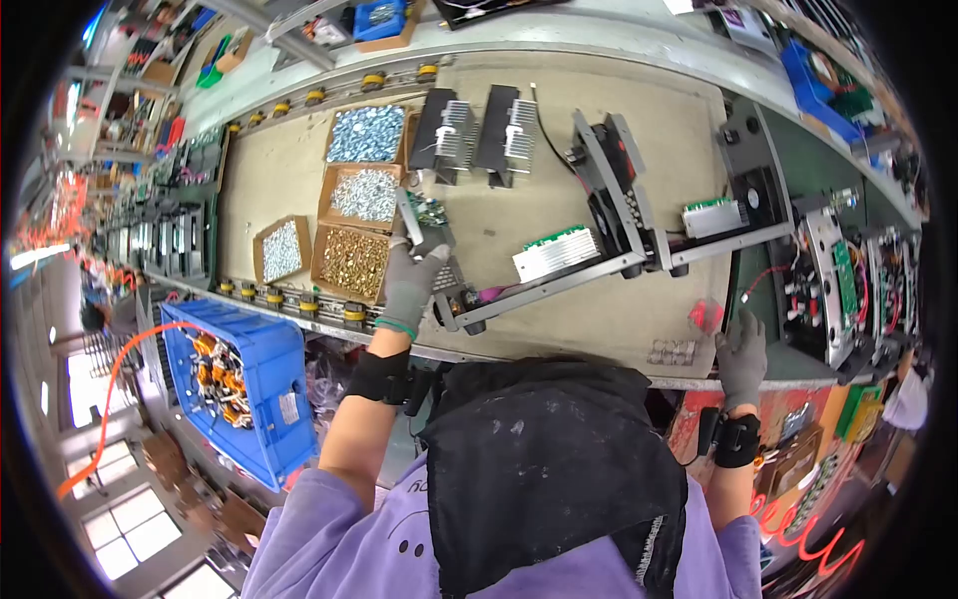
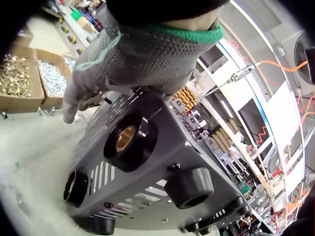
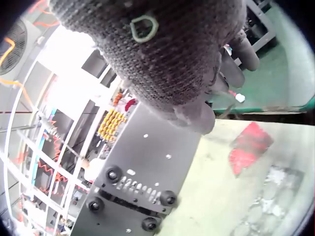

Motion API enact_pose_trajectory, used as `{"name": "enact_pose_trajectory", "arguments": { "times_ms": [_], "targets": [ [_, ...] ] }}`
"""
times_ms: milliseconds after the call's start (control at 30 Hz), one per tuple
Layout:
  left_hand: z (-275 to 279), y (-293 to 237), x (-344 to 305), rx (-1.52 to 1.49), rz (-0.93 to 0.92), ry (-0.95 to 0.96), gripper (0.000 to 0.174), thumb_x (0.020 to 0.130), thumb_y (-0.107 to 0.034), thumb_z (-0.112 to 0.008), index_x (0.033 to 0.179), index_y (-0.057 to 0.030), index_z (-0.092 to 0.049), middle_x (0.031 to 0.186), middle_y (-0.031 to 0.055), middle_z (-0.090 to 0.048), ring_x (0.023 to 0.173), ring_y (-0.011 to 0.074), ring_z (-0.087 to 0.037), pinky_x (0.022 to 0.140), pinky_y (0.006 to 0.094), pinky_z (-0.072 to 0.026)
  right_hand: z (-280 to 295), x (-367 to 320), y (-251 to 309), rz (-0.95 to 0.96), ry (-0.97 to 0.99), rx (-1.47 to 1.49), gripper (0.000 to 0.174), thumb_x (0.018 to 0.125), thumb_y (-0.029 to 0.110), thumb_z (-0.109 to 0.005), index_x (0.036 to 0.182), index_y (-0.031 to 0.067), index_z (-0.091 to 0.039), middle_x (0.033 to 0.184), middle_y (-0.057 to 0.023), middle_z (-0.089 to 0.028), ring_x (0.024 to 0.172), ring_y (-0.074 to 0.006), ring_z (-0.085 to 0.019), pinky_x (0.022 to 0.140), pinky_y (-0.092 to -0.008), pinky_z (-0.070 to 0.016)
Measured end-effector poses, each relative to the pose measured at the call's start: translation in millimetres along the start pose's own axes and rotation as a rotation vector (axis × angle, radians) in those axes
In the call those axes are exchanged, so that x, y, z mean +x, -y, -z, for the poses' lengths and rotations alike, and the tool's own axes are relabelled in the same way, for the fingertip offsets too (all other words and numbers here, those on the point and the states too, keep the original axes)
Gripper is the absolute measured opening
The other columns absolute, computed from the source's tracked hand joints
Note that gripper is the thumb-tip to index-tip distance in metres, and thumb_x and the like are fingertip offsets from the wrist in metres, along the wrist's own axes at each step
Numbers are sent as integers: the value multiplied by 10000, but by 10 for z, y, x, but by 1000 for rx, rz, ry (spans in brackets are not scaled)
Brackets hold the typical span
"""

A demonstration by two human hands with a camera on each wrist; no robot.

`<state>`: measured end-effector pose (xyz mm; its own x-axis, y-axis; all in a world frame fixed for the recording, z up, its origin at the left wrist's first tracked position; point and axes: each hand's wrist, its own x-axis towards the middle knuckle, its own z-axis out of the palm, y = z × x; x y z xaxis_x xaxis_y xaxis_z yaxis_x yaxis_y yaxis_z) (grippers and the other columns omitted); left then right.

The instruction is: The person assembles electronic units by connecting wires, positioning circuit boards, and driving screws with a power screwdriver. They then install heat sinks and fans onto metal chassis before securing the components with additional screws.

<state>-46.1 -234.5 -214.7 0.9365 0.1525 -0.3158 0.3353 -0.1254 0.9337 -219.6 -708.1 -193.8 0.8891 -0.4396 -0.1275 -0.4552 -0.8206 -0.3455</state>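
My left hand (image 1: 407, 285), in a grey glove, lies at the left end of a long dark metal chassis (image 1: 559, 290) with rubber feet. Just past its fingertips sits a green circuit board (image 1: 429, 208) beside a silver plate. In the left wrist view the hand (image 2: 133, 61) overlaps the top edge of the chassis (image 2: 157, 118); its inner fingers are hidden, so I cannot tell what they hold. Also gloved, my right hand (image 1: 740, 359) hovers at the right front edge with fingers loosely bent. A white connector (image 3: 239, 98) on a red wire lies near its fingertips.
Cardboard boxes of screws (image 1: 349, 262) stand left of the chassis. Finned heat sinks (image 1: 509, 135) sit at the back. A red scrap (image 1: 706, 316) lies near the right hand. More assembled units (image 1: 833, 290) crowd the right side, and a blue crate (image 1: 284, 379) is at left front.
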Motion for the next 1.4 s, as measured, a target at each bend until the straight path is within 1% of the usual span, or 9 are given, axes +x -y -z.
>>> {"name": "enact_pose_trajectory", "arguments": {
  "times_ms": [300,433,567,700,767,800,1067,1300,1400],
  "targets": [
    [-66,-36,-45,26,47,-56,622,825,-133,-669,1368,3,-397,1121,113,-593,975,169,-572,836,305,-479,-392,-1459,-2104,-617,422,-312,679,698,307,-737,1270,48,-477,1246,-254,-508,1118,-436,-534,954,-459,-440],
    [18,134,0,356,-4,-84,714,864,-361,-644,1424,-30,-349,1177,180,-604,1048,256,-595,883,366,-464,-438,-1453,-1807,-713,294,-313,461,714,236,-688,1135,87,-573,1159,-227,-557,1065,-443,-561,912,-481,-452],
    [204,35,-15,259,-45,2,636,912,-408,-592,1387,-26,-408,1090,143,-627,980,229,-601,856,333,-470,-171,-1318,-1170,-609,355,-583,508,658,240,-706,1135,126,-573,1142,-184,-551,1088,-400,-558,918,-466,-451],
    [627,159,150,-3,196,12,494,976,-397,-510,1292,-18,-520,1061,58,-610,903,89,-557,709,234,-452,-401,-1377,-1738,-597,344,-345,536,664,154,-698,1179,128,-553,1031,-123,-620,923,-329,-626,834,-410,-498],
    [904,175,460,265,241,-3,436,959,-368,-538,1268,-61,-558,1057,65,-632,920,150,-600,726,263,-474,-447,-1399,-1848,-551,232,310,520,688,5,-630,1195,81,-539,962,-37,-606,839,-207,-609,753,-311,-489],
    [1024,265,638,504,151,-24,393,941,-348,-559,1228,-81,-587,1065,85,-636,939,196,-616,746,291,-485,-410,-1359,-1675,-594,201,419,547,684,-92,-565,1211,47,-521,923,15,-532,803,-118,-530,695,-253,-447],
    [916,533,1579,1496,-10,-167,236,868,-287,-584,1016,-135,-686,1097,132,-625,1041,296,-615,848,397,-498,-33,-1141,-282,-482,233,400,539,661,-31,-644,1176,45,-504,870,11,-503,721,-110,-460,646,-259,-421],
    [1245,619,1875,1275,23,-34,160,856,-204,-602,950,-112,-694,869,86,-702,831,234,-683,755,389,-524,289,-1002,953,-377,189,537,584,702,-55,-655,1253,23,-476,955,0,-537,800,-99,-502,727,-257,-452],
    [1405,500,1599,67,130,-104,151,905,-141,-537,922,-50,-656,785,51,-648,702,182,-613,649,327,-488,376,-897,1590,-284,208,542,595,684,-69,-640,1249,14,-476,995,-21,-553,870,-114,-531,779,-267,-458]
  ]
}}
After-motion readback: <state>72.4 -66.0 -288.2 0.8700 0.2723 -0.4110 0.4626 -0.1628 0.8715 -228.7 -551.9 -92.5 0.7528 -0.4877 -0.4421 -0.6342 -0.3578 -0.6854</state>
